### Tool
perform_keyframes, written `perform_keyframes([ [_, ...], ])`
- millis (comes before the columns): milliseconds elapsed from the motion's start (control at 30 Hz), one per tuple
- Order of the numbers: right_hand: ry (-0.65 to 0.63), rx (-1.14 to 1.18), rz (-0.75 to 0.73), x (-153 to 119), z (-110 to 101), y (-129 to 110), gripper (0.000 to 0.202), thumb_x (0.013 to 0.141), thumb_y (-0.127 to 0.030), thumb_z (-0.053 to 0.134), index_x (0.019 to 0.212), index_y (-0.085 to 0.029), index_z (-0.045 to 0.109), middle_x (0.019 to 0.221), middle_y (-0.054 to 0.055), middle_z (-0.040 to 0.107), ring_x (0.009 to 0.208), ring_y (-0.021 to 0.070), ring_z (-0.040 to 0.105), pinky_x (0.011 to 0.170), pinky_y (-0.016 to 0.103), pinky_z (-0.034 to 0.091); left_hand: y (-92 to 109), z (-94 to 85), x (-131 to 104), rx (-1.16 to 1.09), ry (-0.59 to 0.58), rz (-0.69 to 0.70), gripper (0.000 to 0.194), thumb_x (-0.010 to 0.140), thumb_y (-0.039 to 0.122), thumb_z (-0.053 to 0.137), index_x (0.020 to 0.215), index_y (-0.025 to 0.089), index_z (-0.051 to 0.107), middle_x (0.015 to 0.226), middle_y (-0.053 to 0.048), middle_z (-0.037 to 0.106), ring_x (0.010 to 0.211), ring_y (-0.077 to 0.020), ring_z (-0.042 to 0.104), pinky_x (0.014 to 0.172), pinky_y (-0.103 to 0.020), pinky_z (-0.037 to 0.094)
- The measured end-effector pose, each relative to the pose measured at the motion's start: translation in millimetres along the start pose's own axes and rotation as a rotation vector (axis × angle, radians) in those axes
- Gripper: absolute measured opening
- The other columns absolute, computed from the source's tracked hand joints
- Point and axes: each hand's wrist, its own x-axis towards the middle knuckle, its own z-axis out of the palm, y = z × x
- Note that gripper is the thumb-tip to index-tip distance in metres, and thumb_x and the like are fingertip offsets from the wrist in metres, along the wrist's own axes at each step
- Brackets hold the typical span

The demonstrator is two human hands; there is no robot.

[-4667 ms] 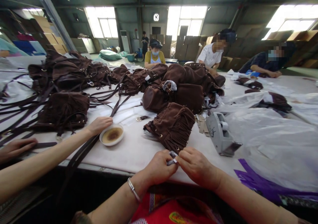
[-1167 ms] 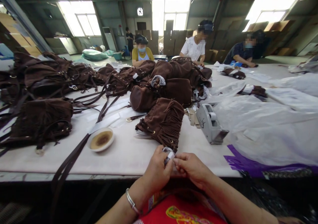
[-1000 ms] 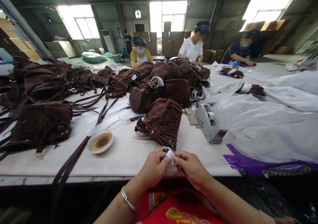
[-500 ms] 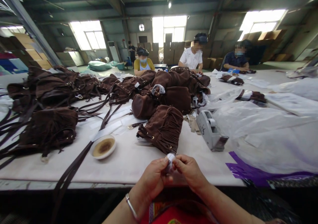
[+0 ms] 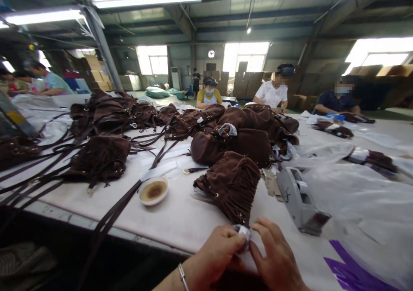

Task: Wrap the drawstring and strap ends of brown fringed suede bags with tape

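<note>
Open tabletop (image 5: 185, 218) left, bag (image 5: 230, 183) ahead, dispenser (image 5: 300, 205) right

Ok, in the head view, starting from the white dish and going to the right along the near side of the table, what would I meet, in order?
White dish, left hand, small pale wrapped piece, right hand, purple piece.

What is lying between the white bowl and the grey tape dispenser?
In the head view, a fringed brown bag lies there, with flat beige pieces nearer the tape dispenser.
</note>
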Motion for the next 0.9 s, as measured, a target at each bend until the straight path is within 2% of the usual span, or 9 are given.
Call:
perform_keyframes([
  [100, -0.050, -0.186, -0.429, 1, -5, 8, 0.045, 0.082, -0.013, 0.052, 0.123, -0.027, 0.064, 0.131, 0.008, 0.063, 0.122, 0.0284, 0.054, 0.097, 0.040, 0.043, 4, 1.7, -5, 0.296, -0.011, 0.171, 0.023, 0.083, 0.039, 0.059, 0.074, 0.020, 0.068, 0.070, -0.003, 0.060, 0.059, -0.0159, 0.052, 0.055, -0.030, 0.048],
  [167, -0.081, -0.256, -0.516, 4, -8, 16, 0.045, 0.080, -0.011, 0.051, 0.120, -0.027, 0.065, 0.129, 0.006, 0.065, 0.123, 0.0278, 0.054, 0.097, 0.039, 0.042, 9, -1.7, -9, 0.536, -0.027, 0.367, 0.010, 0.077, 0.026, 0.062, 0.081, 0.024, 0.072, 0.089, -0.006, 0.068, 0.081, -0.0232, 0.061, 0.075, -0.036, 0.053],
  [267, -0.094, -0.353, -0.481, 6, -15, 42, 0.047, 0.078, -0.004, 0.048, 0.111, -0.030, 0.069, 0.127, 0.003, 0.066, 0.123, 0.0277, 0.054, 0.096, 0.040, 0.041, 21, -23.7, -10, 0.724, 0.050, 0.555, 0.019, 0.072, 0.018, 0.066, 0.089, 0.024, 0.074, 0.117, -0.010, 0.066, 0.108, -0.0279, 0.060, 0.096, -0.040, 0.049],
  [400, -0.178, -0.527, -0.380, 6, -35, 83, 0.063, 0.069, 0.004, 0.043, 0.112, -0.036, 0.069, 0.136, -0.001, 0.060, 0.127, 0.0305, 0.051, 0.092, 0.045, 0.042, 40, -84.5, 10, 0.706, 0.455, 0.632, 0.015, 0.078, 0.022, 0.060, 0.086, 0.018, 0.072, 0.102, -0.012, 0.068, 0.099, -0.0254, 0.062, 0.091, -0.042, 0.050],
  [467, -0.201, -0.536, -0.318, 7, -43, 90, 0.065, 0.066, 0.003, 0.044, 0.113, -0.034, 0.069, 0.140, 0.000, 0.057, 0.129, 0.0319, 0.050, 0.092, 0.048, 0.043, 45, -113.7, 25, 0.560, 0.627, 0.546, 0.013, 0.073, 0.022, 0.064, 0.083, 0.016, 0.071, 0.097, -0.011, 0.067, 0.099, -0.0258, 0.060, 0.090, -0.041, 0.049],
  [533, -0.174, -0.446, -0.243, 8, -42, 83, 0.056, 0.069, -0.002, 0.047, 0.112, -0.029, 0.069, 0.139, 0.005, 0.057, 0.127, 0.0319, 0.051, 0.096, 0.048, 0.045, 46, -130.1, 41, 0.415, 0.665, 0.419, 0.010, 0.069, 0.022, 0.067, 0.076, 0.016, 0.071, 0.086, -0.008, 0.068, 0.094, -0.0253, 0.061, 0.087, -0.038, 0.049],
  [633, -0.159, -0.200, -0.086, 12, -26, 56, 0.036, 0.083, -0.017, 0.051, 0.113, -0.023, 0.068, 0.121, 0.011, 0.066, 0.113, 0.0281, 0.061, 0.096, 0.043, 0.049, 42, -125.2, 61, 0.280, 0.592, 0.314, 0.011, 0.067, 0.024, 0.071, 0.076, 0.017, 0.071, 0.075, -0.006, 0.069, 0.083, -0.0231, 0.064, 0.075, -0.032, 0.049],
  [733, -0.303, 0.028, 0.115, 18, -4, 26, 0.030, 0.089, -0.028, 0.048, 0.111, -0.021, 0.067, 0.104, 0.011, 0.070, 0.094, 0.0241, 0.067, 0.084, 0.037, 0.055, 42, -99.1, 73, 0.126, 0.481, 0.249, 0.029, 0.065, 0.026, 0.076, 0.092, 0.015, 0.071, 0.078, -0.007, 0.071, 0.075, -0.0192, 0.065, 0.065, -0.027, 0.048],
  [900, -0.348, 0.180, 0.195, 32, 12, 5, 0.030, 0.085, -0.021, 0.046, 0.109, -0.019, 0.065, 0.104, 0.010, 0.066, 0.093, 0.0231, 0.064, 0.082, 0.035, 0.053, 61, -63.4, 80, -0.094, 0.250, 0.157, 0.039, 0.065, 0.034, 0.075, 0.096, 0.012, 0.070, 0.077, -0.006, 0.069, 0.059, -0.0108, 0.058, 0.054, -0.021, 0.040],
])
